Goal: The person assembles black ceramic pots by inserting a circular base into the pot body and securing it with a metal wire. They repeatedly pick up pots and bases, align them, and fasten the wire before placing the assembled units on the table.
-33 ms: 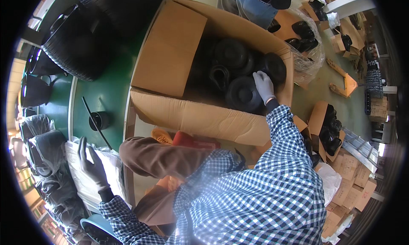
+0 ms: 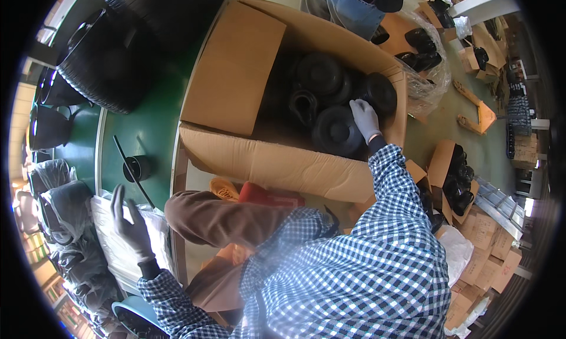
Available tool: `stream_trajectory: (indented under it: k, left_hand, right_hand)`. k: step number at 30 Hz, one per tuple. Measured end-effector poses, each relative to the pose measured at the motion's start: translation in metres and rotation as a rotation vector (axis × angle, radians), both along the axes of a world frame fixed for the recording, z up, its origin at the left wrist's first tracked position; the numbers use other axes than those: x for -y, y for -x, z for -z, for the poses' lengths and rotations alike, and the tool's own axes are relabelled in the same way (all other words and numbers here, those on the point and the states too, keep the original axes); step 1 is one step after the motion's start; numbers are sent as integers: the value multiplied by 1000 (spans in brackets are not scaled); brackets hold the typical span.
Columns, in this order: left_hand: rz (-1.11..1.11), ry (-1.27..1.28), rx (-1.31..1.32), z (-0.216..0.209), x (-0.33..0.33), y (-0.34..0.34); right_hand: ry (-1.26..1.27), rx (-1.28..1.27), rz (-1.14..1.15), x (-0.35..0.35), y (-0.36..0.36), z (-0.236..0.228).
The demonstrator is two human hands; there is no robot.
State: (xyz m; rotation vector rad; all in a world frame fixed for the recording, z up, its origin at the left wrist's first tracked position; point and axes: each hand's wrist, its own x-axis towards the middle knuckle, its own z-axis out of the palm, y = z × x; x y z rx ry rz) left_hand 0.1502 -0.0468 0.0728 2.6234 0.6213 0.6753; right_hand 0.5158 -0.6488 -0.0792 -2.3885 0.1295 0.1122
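Observation:
My right hand (image 2: 366, 118), in a grey glove, reaches into a large cardboard box (image 2: 277, 159). Its fingers are pressed together at the edge of a black round part (image 2: 337, 130) with a stepped centre; the fingertips are partly hidden. Beside it lie another black round part (image 2: 377, 93) and a similar one (image 2: 321, 72) farther back. A black ring-like piece (image 2: 303, 107) sits to their left. At the lower left, my gloved left hand (image 2: 132, 230) is open with fingers apart, above a stack of white plastic sheets or bags (image 2: 112, 244), holding nothing.
A green table (image 2: 127, 144) carries a small black cup with a thin rod (image 2: 137, 168) and large black ribbed parts (image 2: 100, 61). Bagged dark parts (image 2: 71, 221) stand left. A person (image 2: 348, 11) is beyond the box. Boxes of black parts (image 2: 457, 179) and an orange pallet jack (image 2: 483, 116) are right.
My left hand has shifted slightly up and to the right, its fingers bending a little. The right hand stays at the black round part.

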Motion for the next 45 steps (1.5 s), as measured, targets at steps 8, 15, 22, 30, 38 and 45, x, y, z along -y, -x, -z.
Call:
stream_trajectory:
  k: [8,15,22,30,38,45]
  left_hand:
    - [558,361,-135,-31,170,-142]
    - [1055,480,-213,44,360,-236]
    - [907,262,-416,96,413,-244]
    - [811,354,-509,81,410,-244]
    - [709,417,-424,87,399,-247]
    - [730,460,-265,90,391,-245]
  right_hand:
    - [-332,-874,464,79,-15,66]
    - [-203,-931,322,81,-19,66]
    - [-86,-831,241,96,-10,98]
    - [10,-698,205,110,-29,91]
    - [48,-450,213,124,-105,44]
    - [69,-288,197,119,-144,11]
